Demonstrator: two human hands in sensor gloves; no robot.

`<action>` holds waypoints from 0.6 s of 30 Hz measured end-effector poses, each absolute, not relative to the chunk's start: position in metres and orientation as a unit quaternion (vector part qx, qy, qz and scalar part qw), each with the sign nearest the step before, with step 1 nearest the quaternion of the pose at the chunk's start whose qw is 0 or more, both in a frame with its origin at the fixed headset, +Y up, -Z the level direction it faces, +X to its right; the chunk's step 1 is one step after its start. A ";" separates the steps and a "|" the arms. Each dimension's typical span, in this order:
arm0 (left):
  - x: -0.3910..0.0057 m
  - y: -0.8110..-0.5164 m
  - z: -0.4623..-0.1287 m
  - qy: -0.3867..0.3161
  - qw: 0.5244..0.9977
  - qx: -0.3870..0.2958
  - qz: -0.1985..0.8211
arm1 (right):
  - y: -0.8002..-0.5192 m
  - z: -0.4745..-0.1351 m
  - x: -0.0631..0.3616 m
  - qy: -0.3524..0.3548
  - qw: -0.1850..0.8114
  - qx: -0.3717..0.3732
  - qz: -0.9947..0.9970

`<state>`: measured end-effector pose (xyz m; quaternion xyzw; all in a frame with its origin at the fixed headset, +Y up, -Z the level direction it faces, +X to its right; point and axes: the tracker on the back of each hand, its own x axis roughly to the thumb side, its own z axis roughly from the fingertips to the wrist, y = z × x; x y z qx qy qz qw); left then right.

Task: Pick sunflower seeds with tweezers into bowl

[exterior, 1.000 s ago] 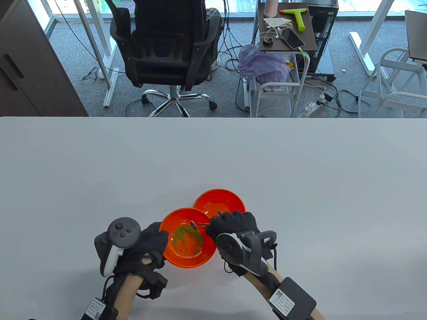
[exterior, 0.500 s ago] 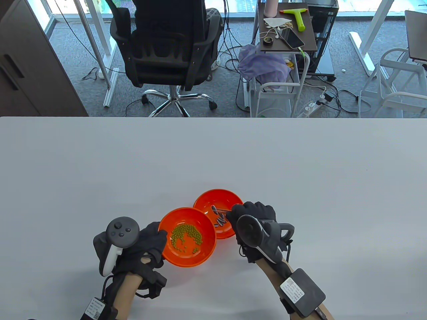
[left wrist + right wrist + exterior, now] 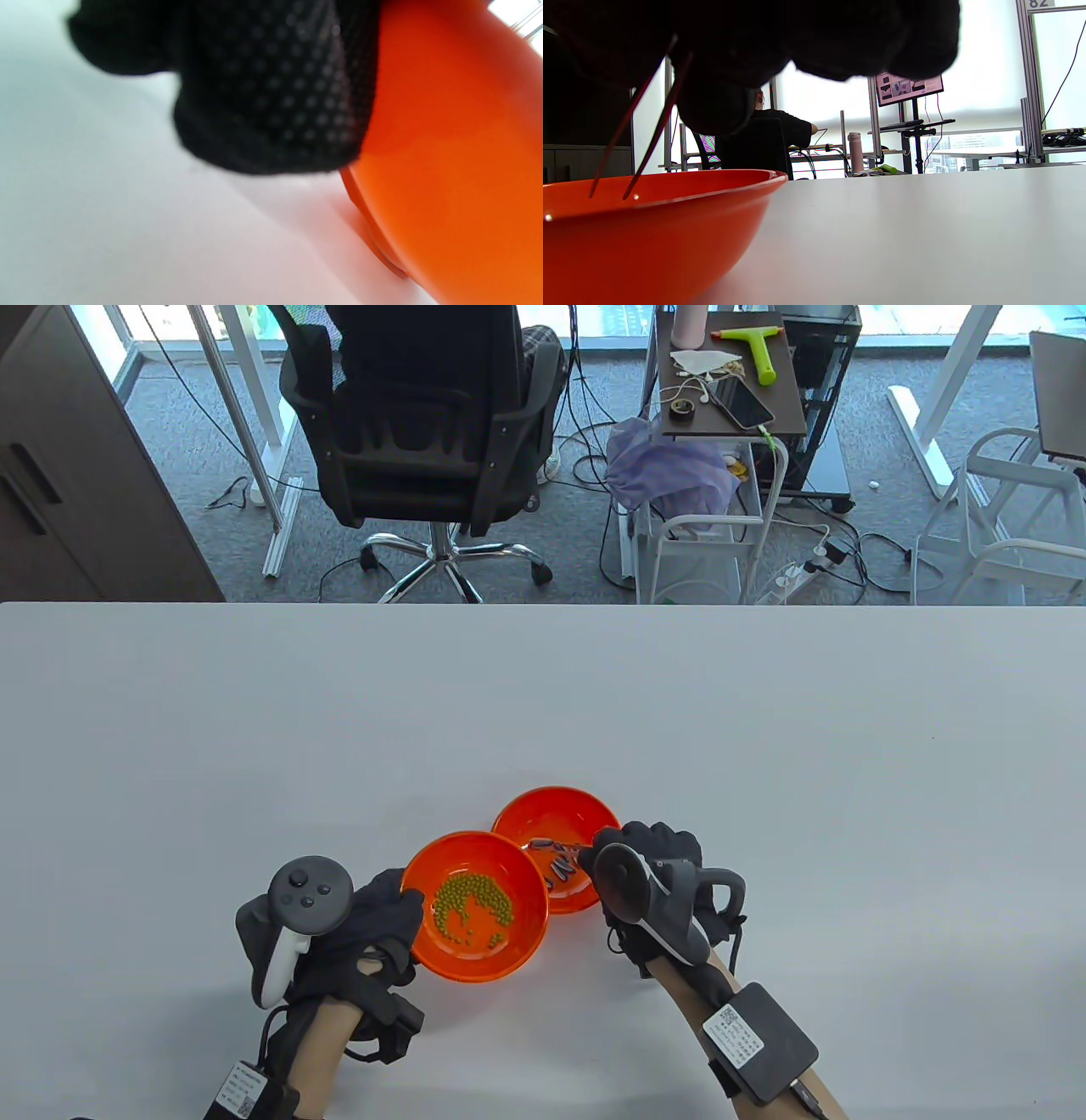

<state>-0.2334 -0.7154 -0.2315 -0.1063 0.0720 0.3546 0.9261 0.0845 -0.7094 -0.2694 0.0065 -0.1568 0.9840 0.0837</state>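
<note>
now, thin metal tweezers [image 3: 634, 140] in my right hand [image 3: 649, 865], tips apart over the far orange plastic bowl [image 3: 594, 806].
dark sunflower seeds [image 3: 560, 867] lie directly below; my left hand [image 3: 373, 933] holds the near orange bowl [image 3: 517, 950].

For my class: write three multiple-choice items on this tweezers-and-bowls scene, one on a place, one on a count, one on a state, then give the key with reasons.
1. Where are the tweezers' tips?
A. Over the farther orange bowl
B. On the bare table
C. Over the green beans

2. How many orange bowls stand on the table?
A. One
B. Two
C. Three

3. How do the tweezers' tips stand?
A. Pressed together
B. Apart
C. Bent backwards

Key:
1 A: the right hand holds the tweezers over the farther bowl, where dark seeds lie.
2 B: that bowl and the nearer bowl of green beans, which the left hand touches.
3 B: the right wrist view shows a gap between them.
</note>
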 end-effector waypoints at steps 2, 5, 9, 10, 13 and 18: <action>-0.235 -0.716 -0.232 0.078 0.925 -0.101 0.359 | -0.708 -0.270 0.086 -0.150 0.090 0.007 0.985; -0.239 -0.716 -0.233 0.087 0.921 -0.091 0.368 | -0.706 -0.270 0.088 -0.144 0.094 0.006 0.985; -0.247 -0.720 -0.236 0.108 0.913 -0.083 0.383 | -0.706 -0.270 0.090 -0.143 0.104 0.007 0.984; -0.250 -0.721 -0.238 0.115 0.910 -0.085 0.389 | -0.706 -0.270 0.091 -0.143 0.103 0.006 0.984; -0.257 -0.727 -0.241 0.136 0.902 -0.086 0.400 | -0.706 -0.270 0.092 -0.145 0.108 0.005 0.983; -0.268 -0.738 -0.246 0.173 0.889 -0.094 0.414 | -0.706 -0.271 0.093 -0.140 0.109 0.004 0.984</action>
